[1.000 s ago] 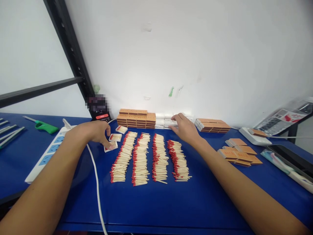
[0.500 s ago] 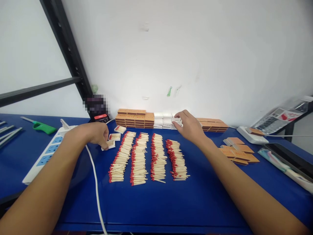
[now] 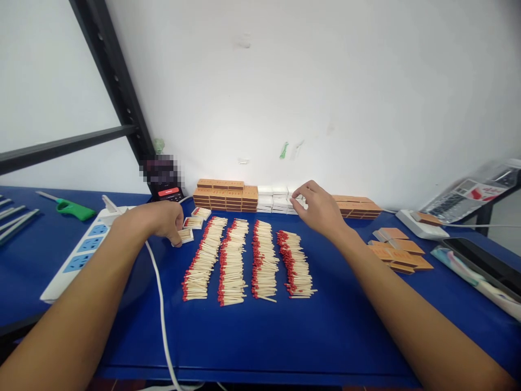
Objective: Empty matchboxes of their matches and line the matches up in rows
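My left hand (image 3: 167,221) is closed at the left end of a small white matchbox tray (image 3: 186,235) filled with matches, fingers and thumb at its edge. Two more filled trays, a middle one (image 3: 192,222) and a far one (image 3: 201,212), lie just behind it. My right hand (image 3: 318,209) reaches to the stacked empty white trays (image 3: 272,200) by the wall. Its thumb and forefinger are apart at the stack's right end, and its palm hides part of the row. Between my arms lie four long rows of red-tipped matches (image 3: 233,260).
Orange matchboxes (image 3: 226,198) are stacked left of the white trays, more boxes (image 3: 356,206) right. Loose orange sleeves (image 3: 401,252) lie at right near a white adapter (image 3: 423,225). At left are a power strip (image 3: 83,255), a white cable (image 3: 161,304) and a green lighter (image 3: 75,209).
The view has shifted slightly. My left hand stays at the near filled tray, which now sits a little closer to the other two. My right hand has moved slightly right at the white stack.
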`<state>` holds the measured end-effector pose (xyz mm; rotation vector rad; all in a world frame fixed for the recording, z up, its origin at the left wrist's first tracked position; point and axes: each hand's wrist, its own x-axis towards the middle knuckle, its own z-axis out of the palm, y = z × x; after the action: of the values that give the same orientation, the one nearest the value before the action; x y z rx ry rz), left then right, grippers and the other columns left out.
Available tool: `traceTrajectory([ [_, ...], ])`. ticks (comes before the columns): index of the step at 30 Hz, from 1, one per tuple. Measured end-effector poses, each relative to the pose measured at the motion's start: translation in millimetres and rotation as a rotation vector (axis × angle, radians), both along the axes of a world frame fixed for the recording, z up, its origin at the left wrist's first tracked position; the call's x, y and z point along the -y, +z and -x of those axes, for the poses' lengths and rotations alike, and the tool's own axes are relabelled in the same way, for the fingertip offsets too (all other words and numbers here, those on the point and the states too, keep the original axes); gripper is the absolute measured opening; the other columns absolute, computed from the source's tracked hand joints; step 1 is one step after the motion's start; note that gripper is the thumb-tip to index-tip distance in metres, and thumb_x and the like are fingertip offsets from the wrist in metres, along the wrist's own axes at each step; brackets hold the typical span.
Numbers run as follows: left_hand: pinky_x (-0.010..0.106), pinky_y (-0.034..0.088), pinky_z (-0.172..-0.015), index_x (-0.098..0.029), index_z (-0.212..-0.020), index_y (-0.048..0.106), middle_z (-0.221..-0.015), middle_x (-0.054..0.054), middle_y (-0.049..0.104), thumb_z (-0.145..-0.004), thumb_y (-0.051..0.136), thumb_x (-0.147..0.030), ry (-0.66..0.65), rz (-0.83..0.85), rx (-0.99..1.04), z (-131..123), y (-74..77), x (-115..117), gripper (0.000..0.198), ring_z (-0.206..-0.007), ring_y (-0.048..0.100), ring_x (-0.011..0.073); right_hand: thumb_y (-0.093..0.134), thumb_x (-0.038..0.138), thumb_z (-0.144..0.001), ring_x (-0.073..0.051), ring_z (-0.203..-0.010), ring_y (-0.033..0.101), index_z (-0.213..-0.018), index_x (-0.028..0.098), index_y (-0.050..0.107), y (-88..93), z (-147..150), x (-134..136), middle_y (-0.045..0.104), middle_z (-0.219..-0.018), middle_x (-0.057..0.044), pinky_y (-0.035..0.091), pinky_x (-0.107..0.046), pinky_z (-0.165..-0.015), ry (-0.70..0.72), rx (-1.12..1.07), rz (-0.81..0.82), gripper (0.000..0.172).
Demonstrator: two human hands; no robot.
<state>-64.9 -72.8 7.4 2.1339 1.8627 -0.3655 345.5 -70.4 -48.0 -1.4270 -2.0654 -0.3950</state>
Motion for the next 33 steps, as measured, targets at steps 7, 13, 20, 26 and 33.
traceTrajectory([
  [7, 0.034, 0.047, -0.061, -0.026, -0.070, 0.074, -0.079, 0.005, 0.079, -0.050, 0.080, -0.039, 0.026, -0.010, 0.031, -1, 15.6, 6, 0.024, -0.080, 0.072, 0.0299, 0.056, 0.028, -0.099, -0.024, -0.083, 0.064, -0.096, 0.020, 0.070, 4.3, 1, 3, 0.067, -0.103, -0.011, 0.046, -0.037, -0.073, 0.028, -0.036, 0.015, 0.017],
  [13, 0.031, 0.052, -0.069, -0.024, -0.082, 0.077, -0.083, 0.002, 0.078, -0.064, 0.075, -0.044, -0.205, -0.124, 0.285, -26, 27.3, 27, 0.026, -0.079, 0.072, 0.0234, 0.064, 0.035, -0.096, -0.021, -0.078, 0.061, -0.088, 0.021, 0.072, 16.2, 36, 23, 0.071, -0.094, -0.008, 0.049, -0.037, -0.078, 0.213, -0.357, 0.255, 0.018],
  [20, 0.030, 0.049, -0.067, -0.024, -0.085, 0.077, -0.082, -0.001, 0.076, -0.072, 0.073, -0.036, -0.476, -0.221, 0.513, -77, 26.2, 60, 0.018, -0.075, 0.067, 0.0183, 0.067, 0.059, -0.095, -0.017, -0.077, 0.060, -0.100, 0.023, 0.076, 34.0, 79, 62, 0.073, -0.091, -0.005, 0.048, -0.031, -0.069, 0.533, -0.635, 0.919, 0.037],
  [26, 0.032, 0.049, -0.072, -0.024, -0.097, 0.081, -0.091, 0.001, 0.078, -0.076, 0.074, -0.037, -0.534, -0.328, 0.558, -91, 10.9, 61, 0.025, -0.079, 0.067, 0.0190, 0.077, 0.063, -0.086, -0.010, -0.053, 0.033, -0.076, 0.023, 0.069, 26.1, 75, 60, 0.048, -0.058, 0.004, 0.025, -0.029, -0.049, 0.513, -0.683, 1.150, 0.042],
  [33, 0.034, 0.052, -0.085, -0.022, -0.117, 0.074, -0.112, 0.005, 0.079, -0.093, 0.068, -0.057, -0.537, -0.499, 0.561, -96, -5.8, 52, 0.043, -0.100, 0.071, 0.0224, 0.081, 0.065, -0.081, -0.009, -0.049, 0.029, -0.075, 0.022, 0.071, 17.3, 54, 38, 0.048, -0.056, 0.004, 0.016, -0.029, -0.046, 0.426, -0.783, 1.181, 0.044],
])
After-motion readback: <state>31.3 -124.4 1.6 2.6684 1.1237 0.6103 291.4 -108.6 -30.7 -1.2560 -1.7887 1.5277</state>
